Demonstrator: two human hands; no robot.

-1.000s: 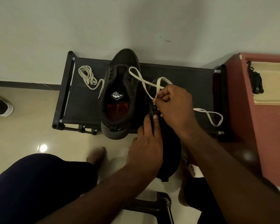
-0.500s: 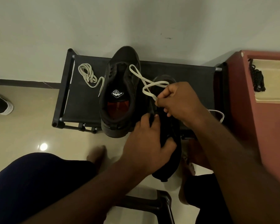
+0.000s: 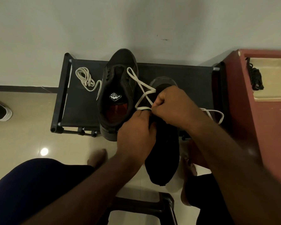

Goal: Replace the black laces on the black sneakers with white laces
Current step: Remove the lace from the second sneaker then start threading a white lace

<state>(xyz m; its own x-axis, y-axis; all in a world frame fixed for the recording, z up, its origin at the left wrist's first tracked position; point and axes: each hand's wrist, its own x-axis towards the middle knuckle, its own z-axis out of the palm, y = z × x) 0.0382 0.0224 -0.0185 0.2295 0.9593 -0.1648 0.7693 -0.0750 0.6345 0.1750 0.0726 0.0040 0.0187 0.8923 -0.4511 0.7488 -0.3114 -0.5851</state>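
Observation:
Two black sneakers rest on a low black rack (image 3: 81, 103). The left sneaker (image 3: 118, 88) lies unlaced with its red insole showing. The right sneaker (image 3: 165, 148) juts toward me over the rack's front edge. My left hand (image 3: 136, 130) grips this sneaker's upper, its fingertips at a white lace (image 3: 143, 89). My right hand (image 3: 170, 106) pinches that lace just above the eyelets; the lace loops back over the left sneaker and trails out to the right. A second white lace (image 3: 86, 78) lies coiled on the rack's left side. Removed black laces (image 3: 255, 77) lie on a cream tray.
A red cabinet (image 3: 269, 127) holding the cream tray (image 3: 276, 93) stands right of the rack. The white wall (image 3: 136, 26) is behind. Another shoe (image 3: 0, 111) sits on the tiled floor at far left. My knees, bare feet and a dark stool (image 3: 144, 207) are below.
My right hand has pulled the white lace down toward the sneaker's eyelets, shrinking the loop. My left hand slid up the sneaker until its fingertips met the lace.

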